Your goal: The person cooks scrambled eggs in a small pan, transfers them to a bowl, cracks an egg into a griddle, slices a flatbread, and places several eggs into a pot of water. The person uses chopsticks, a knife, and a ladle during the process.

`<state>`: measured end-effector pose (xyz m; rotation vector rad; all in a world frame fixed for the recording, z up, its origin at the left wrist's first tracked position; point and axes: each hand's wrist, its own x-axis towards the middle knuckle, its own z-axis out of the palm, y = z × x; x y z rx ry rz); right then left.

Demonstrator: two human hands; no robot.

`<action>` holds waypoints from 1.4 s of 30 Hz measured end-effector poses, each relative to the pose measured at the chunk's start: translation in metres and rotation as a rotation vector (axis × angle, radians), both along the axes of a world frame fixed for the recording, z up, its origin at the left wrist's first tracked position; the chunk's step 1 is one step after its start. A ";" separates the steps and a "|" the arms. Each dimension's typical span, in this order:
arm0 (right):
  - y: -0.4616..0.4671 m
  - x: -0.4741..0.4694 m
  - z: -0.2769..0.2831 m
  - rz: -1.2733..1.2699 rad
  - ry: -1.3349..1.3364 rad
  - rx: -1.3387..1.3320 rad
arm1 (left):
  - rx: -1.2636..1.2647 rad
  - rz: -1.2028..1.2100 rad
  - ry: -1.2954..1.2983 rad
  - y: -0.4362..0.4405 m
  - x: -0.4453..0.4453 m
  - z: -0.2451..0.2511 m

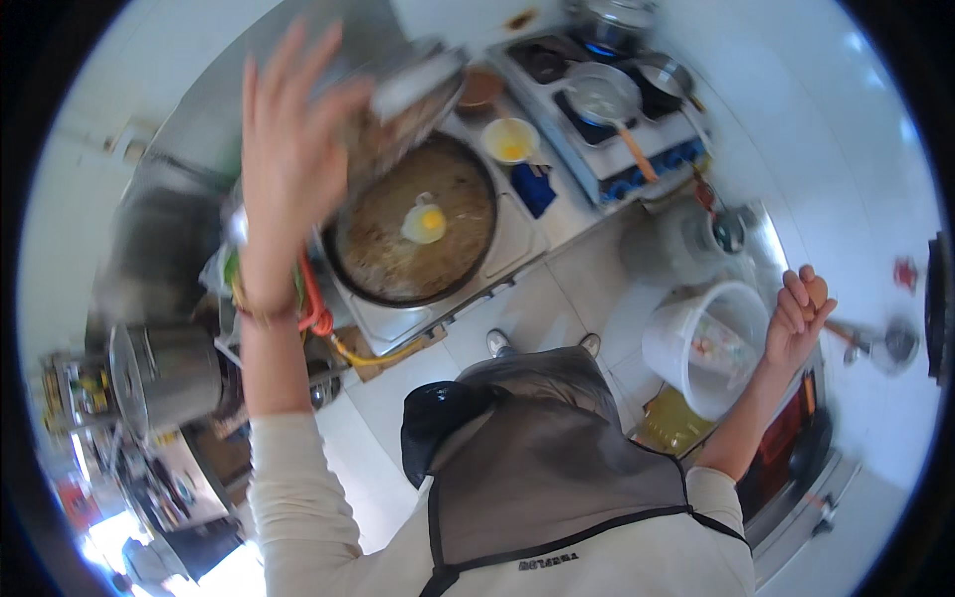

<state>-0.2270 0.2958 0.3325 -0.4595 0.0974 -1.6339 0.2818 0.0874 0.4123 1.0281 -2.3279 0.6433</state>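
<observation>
My left hand (291,149) is raised at the upper left, blurred, with fingers spread and nothing visible in it. Behind and beside its fingers is a blurred, tilted container or lid (429,89); which cannot be told. My right hand (794,321), far right, holds a brown egg (817,292) above a white bucket's side. Between my arms, a large round pan (358,276) sits on a steel stove, its brownish surface looking wet. One cracked egg with a whole yellow yolk (425,222) lies near its middle. A bowl with yellow contents (511,140) stands beside the pan.
A second stove (586,160) at the upper right bears a wood-handled pan (603,93) and pots, with a blue flame under one. A blue cloth (533,188) lies near the bowl. A white bucket (660,343) stands right, a steel stockpot (168,377) left, and an orange hose (317,310) by the large pan.
</observation>
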 end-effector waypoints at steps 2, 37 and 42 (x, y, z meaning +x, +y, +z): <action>0.060 -0.041 -0.007 -0.219 0.113 0.086 | 0.190 -0.012 0.008 0.055 -0.034 -0.055; 0.514 -0.138 -0.219 -1.333 1.847 2.165 | 1.607 -0.337 -0.330 0.113 -0.228 -0.395; 0.655 -0.077 -0.155 -0.985 2.077 3.092 | 1.542 -0.361 -0.615 0.090 -0.275 -0.394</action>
